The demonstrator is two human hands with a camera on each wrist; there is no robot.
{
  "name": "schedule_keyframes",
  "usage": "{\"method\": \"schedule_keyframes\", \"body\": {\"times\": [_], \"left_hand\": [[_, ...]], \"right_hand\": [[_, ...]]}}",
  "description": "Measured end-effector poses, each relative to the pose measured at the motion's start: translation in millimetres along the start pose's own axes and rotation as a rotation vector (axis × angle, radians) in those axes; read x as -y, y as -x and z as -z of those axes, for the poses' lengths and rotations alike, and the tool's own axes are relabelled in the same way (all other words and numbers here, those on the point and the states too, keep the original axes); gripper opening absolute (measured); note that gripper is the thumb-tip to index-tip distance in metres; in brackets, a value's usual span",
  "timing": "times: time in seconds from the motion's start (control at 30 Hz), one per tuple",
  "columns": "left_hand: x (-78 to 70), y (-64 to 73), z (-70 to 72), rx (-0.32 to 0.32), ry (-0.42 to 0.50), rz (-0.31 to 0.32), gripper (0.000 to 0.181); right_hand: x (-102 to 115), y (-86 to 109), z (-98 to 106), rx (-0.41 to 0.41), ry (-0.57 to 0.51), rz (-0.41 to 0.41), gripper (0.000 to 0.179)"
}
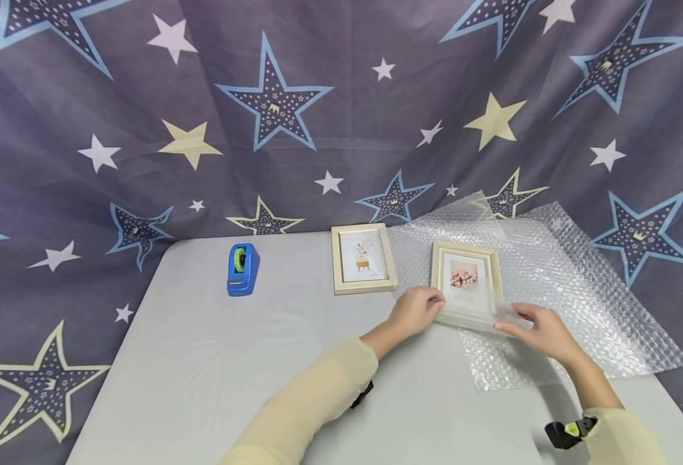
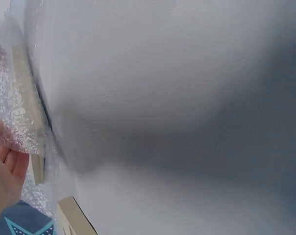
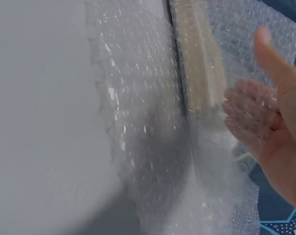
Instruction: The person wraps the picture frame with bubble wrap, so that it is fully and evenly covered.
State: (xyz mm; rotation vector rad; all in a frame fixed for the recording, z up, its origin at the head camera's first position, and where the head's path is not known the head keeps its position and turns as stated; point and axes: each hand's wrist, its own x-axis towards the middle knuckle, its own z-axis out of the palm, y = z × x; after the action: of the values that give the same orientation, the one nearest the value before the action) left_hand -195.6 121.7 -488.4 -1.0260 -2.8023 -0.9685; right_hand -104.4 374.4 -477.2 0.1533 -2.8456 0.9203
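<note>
A light wooden picture frame [image 1: 496, 271] with a pink flower print lies on a sheet of bubble wrap [image 1: 574, 303]. Part of the clear sheet is folded up over the frame's near edge. At the near left corner my left hand [image 1: 415, 311] pinches this folded part, fingers curled at its edge in the left wrist view. My right hand [image 1: 541, 330] is at the near right corner. In the right wrist view, its fingers [image 3: 251, 105] lie fairly straight behind the clear wrap, with the thumb held apart.
Left of the wrap lies a second wooden frame [image 1: 336, 261] with a potted plant print. A blue tape dispenser [image 1: 251, 274] with green tape stands farther left on the white table [image 1: 201, 368]. A star-patterned curtain [image 1: 318, 97] hangs along the back edge.
</note>
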Motion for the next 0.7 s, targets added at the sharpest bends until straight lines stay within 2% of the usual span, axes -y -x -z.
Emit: {"method": "schedule_keyframes", "body": {"times": [0.13,0.27,0.5,0.7], "left_hand": [[1.9,-4.5,-4.2,-0.019,-0.004,0.052,0.013],[4.4,-8.6,-7.7,-0.042,-0.01,0.087,0.013],[8.7,-13.9,-9.3,-0.075,0.009,0.124,0.012],[11.0,-15.0,-13.7,-0.098,0.006,0.126,0.014]], "right_hand": [[-2.9,-7.9,-4.3,-0.092,0.017,0.025,0.029],[-3.2,-15.5,-4.5,-0.159,0.024,-0.03,0.03],[-6.0,-26.5,-7.6,-0.202,-0.019,-0.105,0.027],[-10.7,-32.0,-16.5,-0.233,0.007,-0.145,0.025]]}}
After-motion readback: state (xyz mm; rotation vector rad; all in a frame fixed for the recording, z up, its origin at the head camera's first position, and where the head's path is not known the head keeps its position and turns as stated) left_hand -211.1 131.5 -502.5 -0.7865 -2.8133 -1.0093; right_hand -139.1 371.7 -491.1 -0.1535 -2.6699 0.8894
